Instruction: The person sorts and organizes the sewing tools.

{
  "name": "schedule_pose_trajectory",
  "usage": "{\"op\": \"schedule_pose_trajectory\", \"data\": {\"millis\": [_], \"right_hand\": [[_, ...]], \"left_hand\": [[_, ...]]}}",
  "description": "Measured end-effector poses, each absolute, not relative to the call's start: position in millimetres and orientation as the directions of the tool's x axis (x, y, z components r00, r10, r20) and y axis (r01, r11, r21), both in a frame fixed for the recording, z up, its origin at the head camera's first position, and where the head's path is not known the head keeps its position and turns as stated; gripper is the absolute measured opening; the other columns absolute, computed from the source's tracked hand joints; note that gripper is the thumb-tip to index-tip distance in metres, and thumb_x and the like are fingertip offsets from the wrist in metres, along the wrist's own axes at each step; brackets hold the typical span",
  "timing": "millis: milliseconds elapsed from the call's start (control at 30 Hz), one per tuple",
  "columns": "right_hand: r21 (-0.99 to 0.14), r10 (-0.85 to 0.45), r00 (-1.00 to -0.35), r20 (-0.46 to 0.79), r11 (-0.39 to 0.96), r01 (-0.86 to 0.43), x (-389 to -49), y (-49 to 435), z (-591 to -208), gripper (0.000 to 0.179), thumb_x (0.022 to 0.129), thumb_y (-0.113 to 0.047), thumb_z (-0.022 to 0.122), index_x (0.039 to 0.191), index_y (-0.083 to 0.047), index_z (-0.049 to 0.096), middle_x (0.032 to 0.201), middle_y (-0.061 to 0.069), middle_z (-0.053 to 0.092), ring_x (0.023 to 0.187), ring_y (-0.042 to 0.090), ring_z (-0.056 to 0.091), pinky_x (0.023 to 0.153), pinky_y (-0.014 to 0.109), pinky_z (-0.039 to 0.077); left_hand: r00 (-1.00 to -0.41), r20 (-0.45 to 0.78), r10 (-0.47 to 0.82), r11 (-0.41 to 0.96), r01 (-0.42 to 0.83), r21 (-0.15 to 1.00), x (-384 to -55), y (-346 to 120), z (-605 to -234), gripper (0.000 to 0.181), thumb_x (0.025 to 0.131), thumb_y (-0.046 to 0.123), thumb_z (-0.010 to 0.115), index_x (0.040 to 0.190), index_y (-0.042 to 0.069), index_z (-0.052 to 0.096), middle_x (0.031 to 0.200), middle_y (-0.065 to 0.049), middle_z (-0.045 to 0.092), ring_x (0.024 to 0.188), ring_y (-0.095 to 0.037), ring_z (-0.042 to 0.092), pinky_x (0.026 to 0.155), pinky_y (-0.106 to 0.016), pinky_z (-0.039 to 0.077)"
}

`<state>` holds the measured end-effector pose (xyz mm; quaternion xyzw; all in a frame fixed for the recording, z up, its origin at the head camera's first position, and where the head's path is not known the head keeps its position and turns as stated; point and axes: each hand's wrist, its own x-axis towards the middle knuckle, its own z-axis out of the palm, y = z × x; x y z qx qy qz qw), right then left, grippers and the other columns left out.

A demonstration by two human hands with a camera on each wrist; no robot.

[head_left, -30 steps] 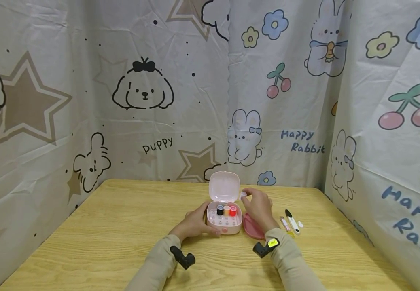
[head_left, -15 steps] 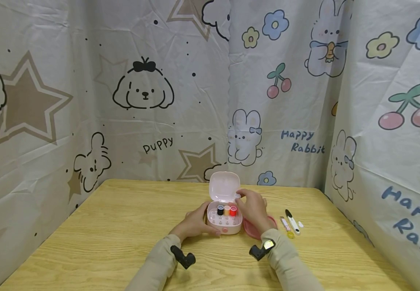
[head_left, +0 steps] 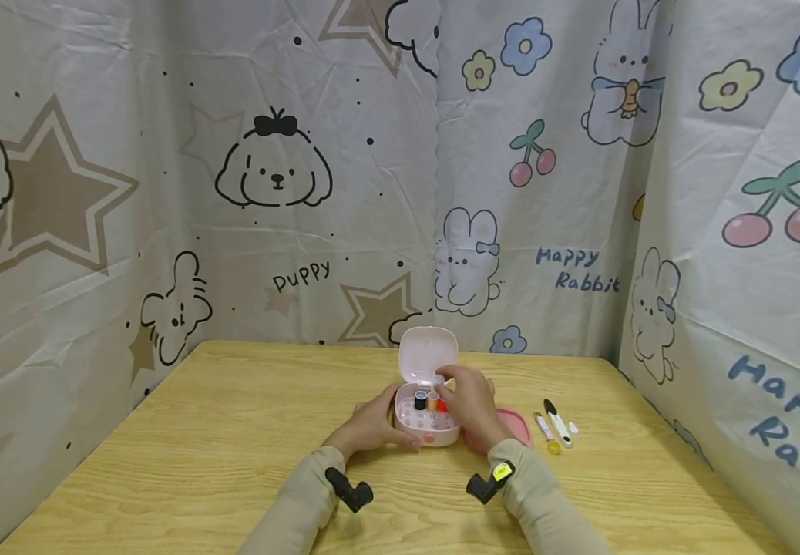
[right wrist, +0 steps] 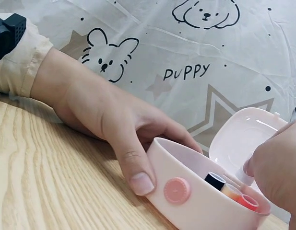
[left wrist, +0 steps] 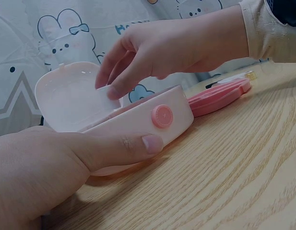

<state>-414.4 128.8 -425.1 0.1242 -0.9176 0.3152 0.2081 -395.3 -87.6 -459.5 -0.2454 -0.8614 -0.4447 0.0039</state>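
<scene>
Our left hand (head_left: 371, 423) grips the open pink box (head_left: 408, 432) from the side, thumb against its front wall. Above the box, our right hand (head_left: 471, 397) pinches a small white piece (left wrist: 108, 99) between thumb and fingers; black, beige and red spools (right wrist: 231, 191) stand just below that hand, inside the box.

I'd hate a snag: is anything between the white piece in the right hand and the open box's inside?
Nothing visible blocks the white piece: the right hand holds it near the box, whose lid is raised. Three spools stand inside, close by.
</scene>
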Motion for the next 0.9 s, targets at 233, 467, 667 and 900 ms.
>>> {"op": "schedule_pose_trajectory", "data": {"millis": [233, 467, 667, 900], "right_hand": [[-0.460, -0.173, -0.846, 0.504, 0.776, -0.432, -412, 121, -425, 0.022, 0.091, -0.017, 0.081, 0.113, -0.013, 0.079, 0.103, 0.000, 0.076, 0.104, 0.030, 0.064, 0.085, 0.049, 0.037], [-0.395, -0.233, -0.797, 0.557, 0.770, -0.501, -412, 112, -424, 0.023, 0.088, -0.015, 0.083, 0.111, -0.013, 0.079, 0.102, -0.001, 0.077, 0.100, 0.028, 0.067, 0.079, 0.048, 0.038], [-0.367, -0.264, -0.787, 0.557, 0.772, -0.518, -412, 103, -424, 0.022, 0.088, -0.017, 0.083, 0.110, -0.013, 0.080, 0.104, -0.002, 0.077, 0.102, 0.026, 0.068, 0.079, 0.048, 0.038], [-0.351, -0.286, -0.787, 0.546, 0.775, -0.525, -412, 97, -423, 0.022, 0.088, -0.017, 0.084, 0.110, -0.013, 0.080, 0.105, -0.001, 0.077, 0.103, 0.027, 0.068, 0.085, 0.056, 0.039]], "left_hand": [[-0.880, 0.222, 0.420, 0.495, 0.427, 0.757, -396, -88, -462, 0.114, 0.070, 0.044, 0.097, 0.161, 0.015, 0.033, 0.157, -0.003, 0.046, 0.140, -0.030, 0.043, 0.112, -0.065, 0.019], [-0.868, 0.246, 0.431, 0.498, 0.456, 0.737, -397, -87, -461, 0.105, 0.071, 0.045, 0.096, 0.155, 0.014, 0.041, 0.153, -0.002, 0.050, 0.138, -0.024, 0.046, 0.112, -0.063, 0.021], [-0.869, 0.243, 0.431, 0.513, 0.457, 0.726, -398, -87, -460, 0.103, 0.073, 0.047, 0.094, 0.154, 0.016, 0.040, 0.152, -0.001, 0.051, 0.138, -0.022, 0.046, 0.112, -0.063, 0.021], [-0.869, 0.243, 0.432, 0.529, 0.461, 0.713, -399, -88, -462, 0.105, 0.074, 0.047, 0.094, 0.156, 0.014, 0.038, 0.154, -0.003, 0.049, 0.139, -0.024, 0.046, 0.110, -0.065, 0.022]]}}
